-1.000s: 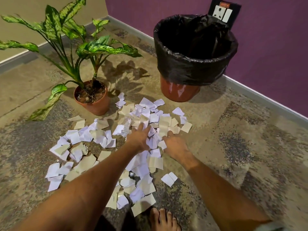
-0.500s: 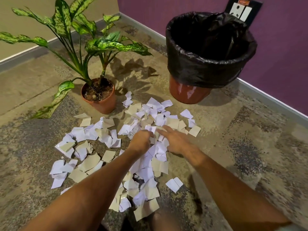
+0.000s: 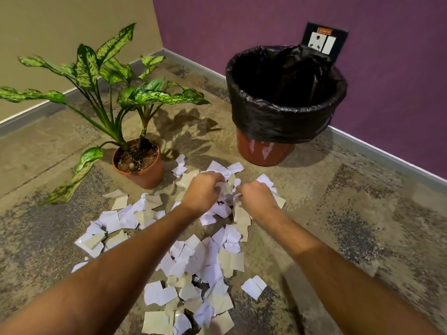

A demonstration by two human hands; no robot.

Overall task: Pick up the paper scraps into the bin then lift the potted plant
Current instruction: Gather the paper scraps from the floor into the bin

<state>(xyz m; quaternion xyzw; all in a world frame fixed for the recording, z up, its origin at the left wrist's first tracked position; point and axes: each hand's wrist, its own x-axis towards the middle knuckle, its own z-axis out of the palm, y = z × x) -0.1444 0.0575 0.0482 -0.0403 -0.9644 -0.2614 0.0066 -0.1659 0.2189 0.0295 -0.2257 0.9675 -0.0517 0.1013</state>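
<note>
Several white and beige paper scraps (image 3: 193, 262) lie scattered over the floor in front of me. My left hand (image 3: 203, 193) and my right hand (image 3: 257, 200) are side by side at the far end of the pile, both closed on a bunch of scraps gathered between them. The bin (image 3: 285, 110), a terracotta pot lined with a black bag, stands beyond my hands to the right. A potted plant (image 3: 139, 163) with green speckled leaves sits in a small terracotta pot to the left of my hands.
A purple wall with a socket plate (image 3: 323, 41) runs behind the bin. A beige wall (image 3: 60, 32) meets it in the corner behind the plant. A drooping leaf (image 3: 75, 175) hangs low to the left of the pot. The floor is mottled stone.
Both hands went from lying flat on the pile to closing around a bunch of scraps and drawing together. The view tilted up and the foot dropped out of view.
</note>
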